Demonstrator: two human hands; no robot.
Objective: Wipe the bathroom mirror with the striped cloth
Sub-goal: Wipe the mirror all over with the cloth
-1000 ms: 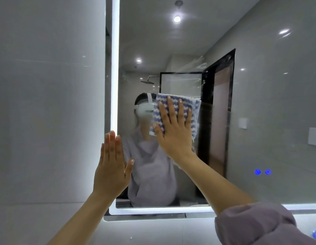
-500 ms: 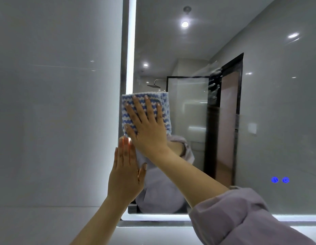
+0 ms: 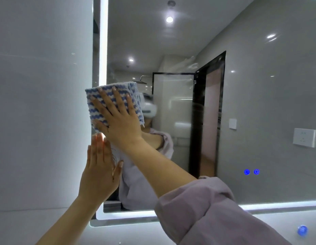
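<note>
The bathroom mirror [image 3: 180,50] fills the wall ahead, with a lit strip along its left and bottom edges. A folded blue-and-white striped cloth [image 3: 99,96] lies flat against the glass at the mirror's left edge. My right hand [image 3: 118,119] presses it there with straight, spread fingers, and the cloth sticks out above and to the left of the fingers. My left hand [image 3: 99,168] rests flat on the lit left edge just below, fingers straight and pointing up.
A plain grey tiled wall [image 3: 40,103] lies left of the mirror. Two blue touch buttons [image 3: 251,171] glow at the mirror's lower right. A blue object [image 3: 302,230] sits below the mirror's bottom right. The glass reflects a person, a shower and a dark door frame.
My right hand has slid the cloth leftward from the middle of the glass to the mirror's left edge. My left hand has stayed flat on the lit edge.
</note>
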